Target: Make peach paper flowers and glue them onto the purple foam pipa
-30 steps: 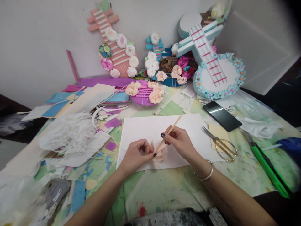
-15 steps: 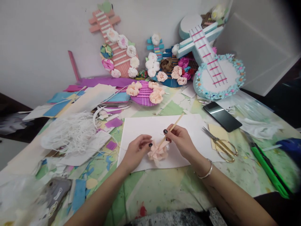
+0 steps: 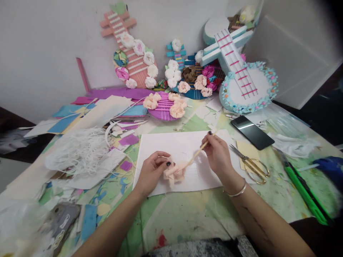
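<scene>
Pinching, left: the left hand [image 3: 152, 171] has its thumb and forefinger brought together on the upper left edge of a peach paper flower [image 3: 174, 175]
Pinching, right: the right hand [image 3: 218, 153] grips a thin wooden stick [image 3: 199, 152] between thumb and fingers; a metal bangle [image 3: 237, 192] circles the wrist
Paper flower: just below the middle of the frame, over a white sheet [image 3: 209, 176]; whether it rests there or is held slightly above, I cannot tell
Wooden stick: slanting from upper right to lower left, its lower end at the flower's right edge; whether the tip touches the petals is too blurred to tell
Right of the frame: gold-handled scissors [image 3: 255, 167] lie partly over a yellow paper slip [image 3: 242, 145], near a black smartphone [image 3: 252, 132]; a green box cutter [image 3: 305, 192] lies nearer the frame's edge
Left of the frame: a tangle of white string [image 3: 80, 153] sits among coloured paper scraps on the green-stained surface [image 3: 187, 217]
Upper part of the frame: a purple model instrument [image 3: 163, 107] with peach flowers lies beyond the sheet; a salmon model instrument [image 3: 134, 64] stands at upper left, a pale blue one at upper right
</scene>
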